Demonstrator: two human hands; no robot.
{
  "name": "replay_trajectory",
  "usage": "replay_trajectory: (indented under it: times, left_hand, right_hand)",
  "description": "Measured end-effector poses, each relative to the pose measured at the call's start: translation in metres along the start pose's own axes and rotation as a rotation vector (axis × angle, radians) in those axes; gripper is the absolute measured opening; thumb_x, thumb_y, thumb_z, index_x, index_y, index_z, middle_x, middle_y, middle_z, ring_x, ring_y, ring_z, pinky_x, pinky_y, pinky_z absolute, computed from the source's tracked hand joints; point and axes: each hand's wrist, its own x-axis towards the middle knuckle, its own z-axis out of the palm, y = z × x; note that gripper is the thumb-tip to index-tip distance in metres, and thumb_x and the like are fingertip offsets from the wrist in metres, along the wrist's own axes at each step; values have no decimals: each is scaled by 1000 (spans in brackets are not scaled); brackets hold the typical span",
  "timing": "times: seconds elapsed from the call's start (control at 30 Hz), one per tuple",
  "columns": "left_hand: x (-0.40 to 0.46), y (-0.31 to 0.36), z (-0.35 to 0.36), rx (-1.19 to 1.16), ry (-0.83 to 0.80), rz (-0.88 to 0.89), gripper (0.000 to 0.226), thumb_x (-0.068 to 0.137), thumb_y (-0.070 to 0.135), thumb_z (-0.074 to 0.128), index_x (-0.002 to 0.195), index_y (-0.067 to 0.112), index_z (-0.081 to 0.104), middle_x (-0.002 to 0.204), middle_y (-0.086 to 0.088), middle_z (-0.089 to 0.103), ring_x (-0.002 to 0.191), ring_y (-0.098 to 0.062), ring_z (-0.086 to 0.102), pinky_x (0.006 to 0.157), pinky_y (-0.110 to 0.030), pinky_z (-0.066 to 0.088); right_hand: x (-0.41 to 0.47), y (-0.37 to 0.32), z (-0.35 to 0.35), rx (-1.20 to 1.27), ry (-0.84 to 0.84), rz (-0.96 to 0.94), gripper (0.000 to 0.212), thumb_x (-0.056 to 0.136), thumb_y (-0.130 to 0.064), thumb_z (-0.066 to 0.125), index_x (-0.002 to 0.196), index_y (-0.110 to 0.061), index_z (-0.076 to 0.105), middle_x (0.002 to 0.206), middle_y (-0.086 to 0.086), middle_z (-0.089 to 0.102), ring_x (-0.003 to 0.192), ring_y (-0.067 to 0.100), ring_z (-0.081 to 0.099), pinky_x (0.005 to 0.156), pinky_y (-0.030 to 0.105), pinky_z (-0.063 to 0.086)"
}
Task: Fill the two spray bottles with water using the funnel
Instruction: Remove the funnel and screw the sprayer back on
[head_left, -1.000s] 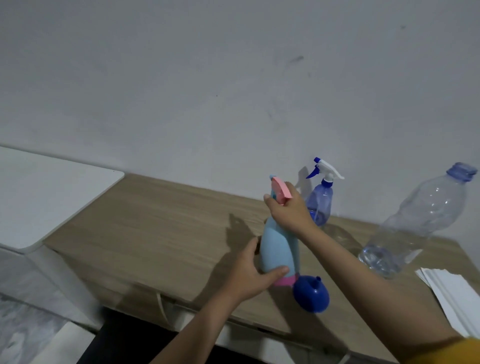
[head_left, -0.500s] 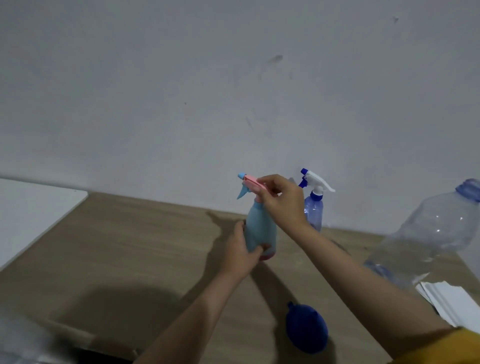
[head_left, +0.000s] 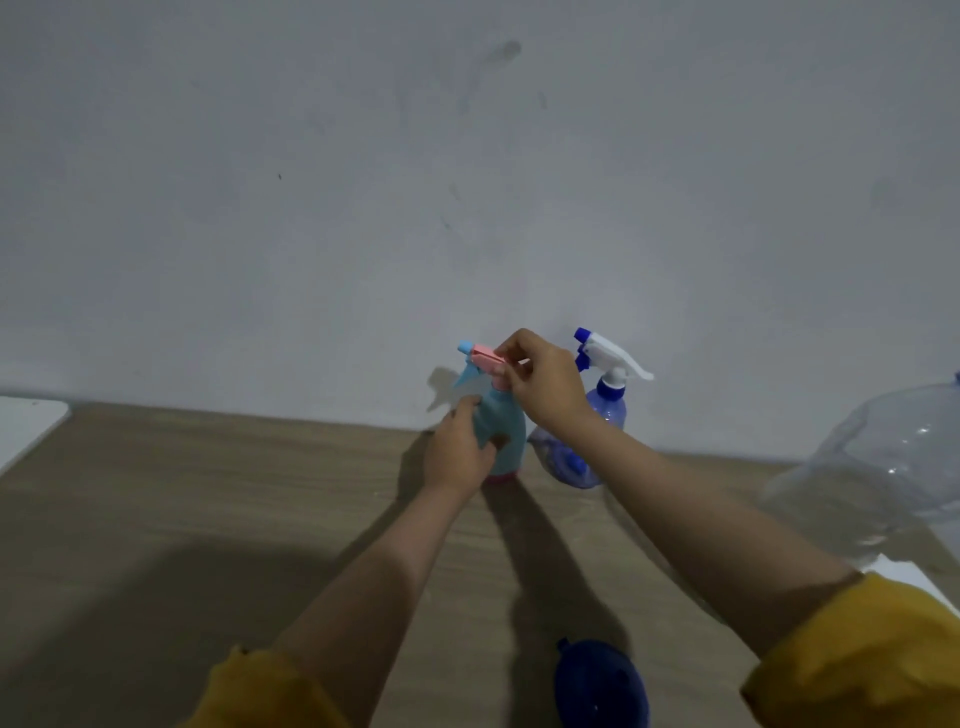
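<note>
- The right hand (head_left: 545, 387) has its thumb and fingers curled round the pink spray head (head_left: 488, 362) of the light-blue spray bottle (head_left: 501, 434); the head lies at 9 o'clock from the palm, touching the fingertips.
- The left hand (head_left: 460, 452) grips the body of the same bottle from its 8 o'clock side, thumb across the front, fingers wrapped behind (the fingertips are hidden).
- The bottle stands upright on the wooden tabletop (head_left: 208, 493), close to the wall. Its long axis runs 12 to 6 o'clock; the nozzle points to 9 o'clock.
- Judgement: the step in hand is unscrewing the spray head. The turn is about the upright axis, so the left hand must keep the body from rotating while the right hand twists.
- The dark-blue spray bottle (head_left: 602, 415), white trigger head in place, stands just beside the first at 3 o'clock, partly behind the right wrist.
- The blue funnel (head_left: 600, 686) lies on the tabletop at 6 o'clock from both hands, well apart, between the forearms. The right hand is judged the nearer.
- The large clear water bottle (head_left: 893, 467) stands at 3 o'clock, at the frame edge (its level cannot be read).
</note>
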Motion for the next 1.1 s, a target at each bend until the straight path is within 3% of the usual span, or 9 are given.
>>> replay_trajectory:
  times: [0.17, 0.3, 0.43, 0.57, 0.7, 0.83, 0.93, 1.0, 1.1]
  left_hand:
    - [1, -5, 2, 24, -15, 2, 55, 78, 36, 73, 124, 21, 47, 118, -2, 61, 105, -22, 60, 82, -43, 55]
    - [-1, 5, 3, 75, 9, -14, 46, 82, 24, 68, 123, 17, 48, 118, -7, 62, 106, -27, 60, 84, -44, 54]
    - [-15, 24, 7, 97, 2, -113, 26, 89, 30, 54, 111, 18, 47, 110, -10, 63, 99, -31, 62, 84, -45, 53]
    - [-55, 59, 17, 24, -42, -220, 57, 81, 28, 67, 127, 7, 41, 121, -15, 56, 109, -36, 56, 88, -40, 47]
    - [-104, 93, 38, -133, -137, -168, 59, 77, 31, 70, 126, 15, 42, 125, -10, 55, 107, -28, 57, 91, -43, 50]
    - [-147, 128, 57, -239, -340, -52, 93, 62, 54, 75, 140, 37, 26, 146, 7, 37, 126, -18, 45, 98, -40, 45]
    - [-168, 162, 71, -301, -405, 79, 110, 59, 50, 83, 145, 35, 17, 153, 6, 26, 137, -12, 30, 101, -28, 36]
    - [-177, 188, 80, -349, -343, 119, 116, 55, 49, 85, 147, 32, 16, 155, 5, 23, 139, -12, 26, 108, -30, 31]
    - [-186, 226, 92, -449, -151, 98, 117, 57, 39, 87, 148, 26, 14, 155, 3, 23, 139, -12, 27, 108, -26, 28]
  right_hand:
    - [-9, 7, 6, -90, -23, -29, 13, 91, -13, 58, 102, -20, 58, 92, 2, 70, 87, 26, 61, 72, 47, 55]
    - [-29, -6, -3, -144, -79, -59, 35, 89, -5, 56, 124, -12, 55, 116, 11, 62, 103, 27, 58, 87, 42, 51]
    - [-87, -7, -14, -106, -33, -85, 44, 86, -3, 57, 129, -11, 54, 128, 9, 56, 117, 22, 52, 101, 30, 44]
    - [-167, 18, -46, -76, 90, -102, 25, 83, -9, 56, 106, -7, 66, 101, 7, 66, 95, 21, 60, 86, 23, 46]
    - [-252, 60, -92, -186, 107, 31, 14, 80, -9, 62, 92, -12, 69, 85, 2, 62, 77, 15, 59, 69, 11, 36]
    - [-305, 107, -148, -318, 36, 207, 15, 84, -16, 63, 99, -14, 67, 95, 4, 62, 84, 21, 62, 68, 23, 43]
    - [-321, 135, -183, -507, -84, 390, 41, 87, -32, 60, 125, -20, 53, 120, 7, 54, 107, 24, 54, 82, 27, 47]
    - [-325, 150, -195, -593, -233, 467, 56, 84, -34, 62, 136, -27, 40, 131, 8, 44, 116, 27, 46, 89, 35, 49]
    - [-331, 167, -197, -603, -345, 350, 36, 90, -28, 51, 125, -23, 51, 124, 8, 46, 111, 25, 44, 90, 32, 46]
